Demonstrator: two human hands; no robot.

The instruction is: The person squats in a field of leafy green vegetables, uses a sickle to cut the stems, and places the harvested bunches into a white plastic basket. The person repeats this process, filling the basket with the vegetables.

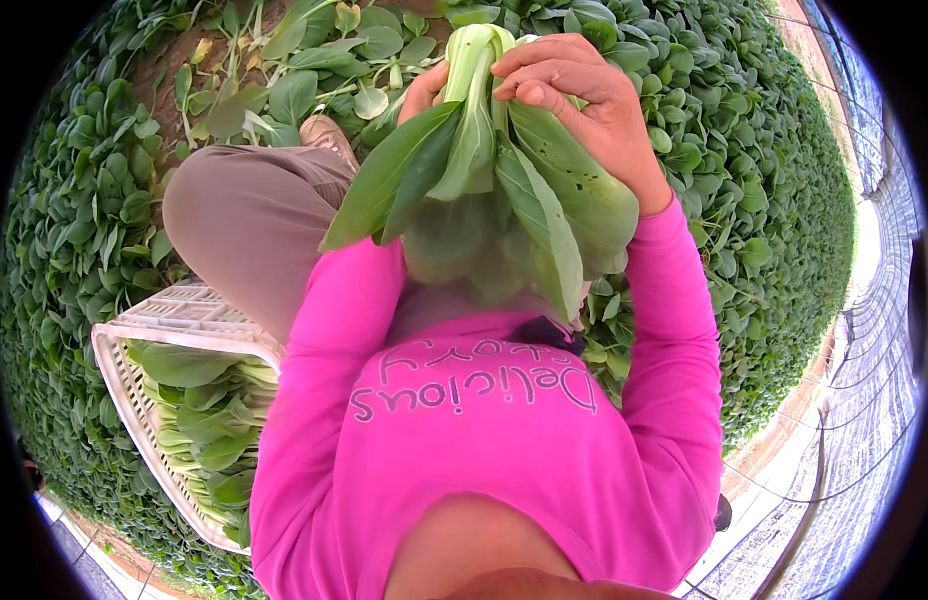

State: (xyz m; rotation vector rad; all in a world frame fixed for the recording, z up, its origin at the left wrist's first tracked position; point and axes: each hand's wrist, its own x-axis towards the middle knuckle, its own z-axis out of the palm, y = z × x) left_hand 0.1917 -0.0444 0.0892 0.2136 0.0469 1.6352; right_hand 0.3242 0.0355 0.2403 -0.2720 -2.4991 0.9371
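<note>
I hold a head of bok choy in front of me, its pale stem base up and its broad leaves hanging down. My left hand grips it from the left side, mostly hidden behind the stems. On the right, my right hand has its curled fingertips against the stems; its palm side is partly out of sight. Small holes mark one of the leaves under that hand. The lower leaves look blurred and hang over my lap.
A white plastic crate holding harvested bok choy stands by my left leg. Loose leaves lie on soil ahead to the left. Dense growing greens surround me, with netting beyond on the right.
</note>
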